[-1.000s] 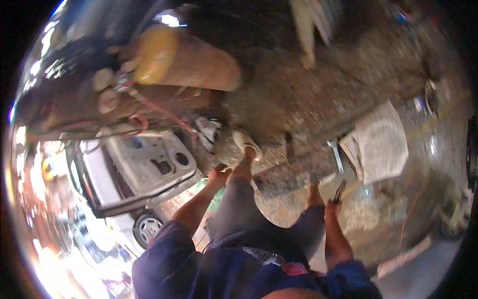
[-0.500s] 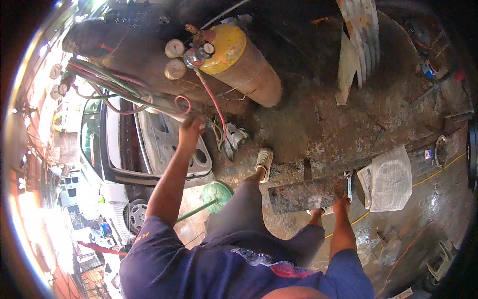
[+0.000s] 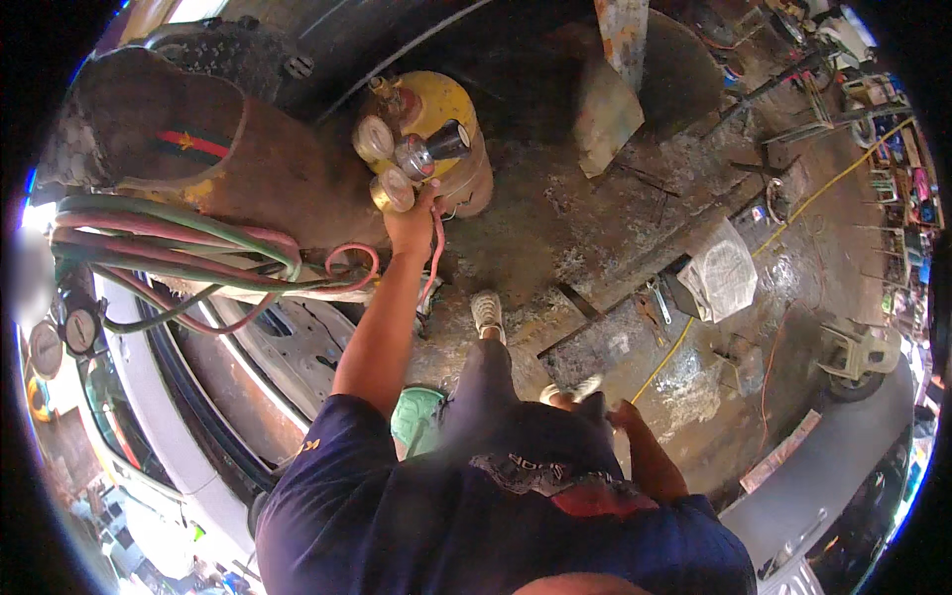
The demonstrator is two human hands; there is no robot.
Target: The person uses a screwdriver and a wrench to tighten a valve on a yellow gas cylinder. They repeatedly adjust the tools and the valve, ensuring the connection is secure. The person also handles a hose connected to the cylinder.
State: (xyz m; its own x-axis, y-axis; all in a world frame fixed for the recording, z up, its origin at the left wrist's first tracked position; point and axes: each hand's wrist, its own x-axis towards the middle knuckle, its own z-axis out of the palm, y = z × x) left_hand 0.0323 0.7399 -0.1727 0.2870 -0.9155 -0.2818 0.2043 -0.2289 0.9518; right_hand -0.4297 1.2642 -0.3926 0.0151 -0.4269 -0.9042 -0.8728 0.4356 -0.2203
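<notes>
A gas cylinder with a yellow top (image 3: 453,97) leans away from me and carries a pressure regulator (image 3: 413,156) with two round gauges. My left hand (image 3: 410,226) reaches up to the regulator's underside. Its fingers are closed there, where a red hose (image 3: 435,256) comes off beside them; the gauge hides exactly what they hold. Low at my right side, my right hand (image 3: 624,416) hangs beside my dark shorts (image 3: 585,415). It looks small and dim, and its fingers cannot be told apart.
Looped green and red hoses (image 3: 169,226) hang over a large rusty cylinder (image 3: 288,159) at left. Below them stands a car body (image 3: 178,426). A newspaper (image 3: 721,273), a wrench (image 3: 658,299) and a yellow cord (image 3: 684,342) lie on the wet floor at right.
My left hand has moved from beside the hoses to the regulator. My right hand has drawn back from the dark plate toward my leg. The view has shifted.
</notes>
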